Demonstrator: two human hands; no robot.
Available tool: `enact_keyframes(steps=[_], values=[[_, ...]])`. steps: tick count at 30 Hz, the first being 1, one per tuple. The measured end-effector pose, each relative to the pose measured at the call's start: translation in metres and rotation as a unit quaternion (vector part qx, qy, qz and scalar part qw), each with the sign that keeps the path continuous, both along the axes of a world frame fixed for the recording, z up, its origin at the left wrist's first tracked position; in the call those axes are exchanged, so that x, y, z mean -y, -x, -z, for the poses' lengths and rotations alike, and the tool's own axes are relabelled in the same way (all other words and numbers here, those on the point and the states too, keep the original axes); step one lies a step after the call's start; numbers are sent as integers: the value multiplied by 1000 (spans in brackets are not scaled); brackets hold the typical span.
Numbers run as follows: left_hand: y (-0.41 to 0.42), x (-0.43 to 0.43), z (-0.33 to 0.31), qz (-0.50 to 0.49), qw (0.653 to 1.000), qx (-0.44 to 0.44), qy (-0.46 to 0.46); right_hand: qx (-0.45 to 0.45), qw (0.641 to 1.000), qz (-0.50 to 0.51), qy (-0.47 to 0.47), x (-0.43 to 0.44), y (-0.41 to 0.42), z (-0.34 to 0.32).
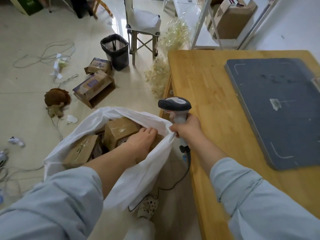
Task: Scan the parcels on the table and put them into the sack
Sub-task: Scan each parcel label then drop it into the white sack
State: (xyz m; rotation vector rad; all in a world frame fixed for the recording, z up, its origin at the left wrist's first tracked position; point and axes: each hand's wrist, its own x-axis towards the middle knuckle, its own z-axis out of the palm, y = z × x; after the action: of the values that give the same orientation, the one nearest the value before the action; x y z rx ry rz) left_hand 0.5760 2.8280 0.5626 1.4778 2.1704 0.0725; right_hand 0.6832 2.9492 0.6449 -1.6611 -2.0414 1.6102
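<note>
A white sack [138, 174] stands open on the floor left of the wooden table [207, 94]. Several brown cardboard parcels lie inside it, among them one upright parcel [117, 131] and a flatter parcel [80, 150] to its left. My left hand [142, 141] reaches into the sack and rests on the upright parcel, fingers extended over its top edge. My right hand [187, 129] grips the handle of a grey barcode scanner [174, 105] and also pinches the sack's rim against it at the table's edge.
A dark grey mat [277, 108] lies on the table. On the floor are opened cardboard boxes [94, 89], a black bin [116, 51], a folding chair [143, 32], a plush toy [57, 101], loose cables and packing filler [159, 75]. The scanner's cable hangs down by my foot.
</note>
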Motion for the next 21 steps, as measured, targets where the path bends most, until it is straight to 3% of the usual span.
enact_keyframes(steps=[7, 10, 12, 16, 21], values=[[9, 20, -4, 129, 982, -138, 5, 2, 1000, 18, 3, -3, -12, 1], [11, 24, -12, 68, 994, -23, 84, 6, 1000, 24, 0, -2, -16, 2], [16, 26, -14, 17, 996, 38, 76, 20, 999, 27, -1, 0, -20, 3], [25, 21, -12, -24, 999, -25, 27, 46, 998, 27, 13, 12, -31, 9], [21, 16, -27, -63, 996, -40, 47, 45, 998, 48, 22, 21, -46, 17]])
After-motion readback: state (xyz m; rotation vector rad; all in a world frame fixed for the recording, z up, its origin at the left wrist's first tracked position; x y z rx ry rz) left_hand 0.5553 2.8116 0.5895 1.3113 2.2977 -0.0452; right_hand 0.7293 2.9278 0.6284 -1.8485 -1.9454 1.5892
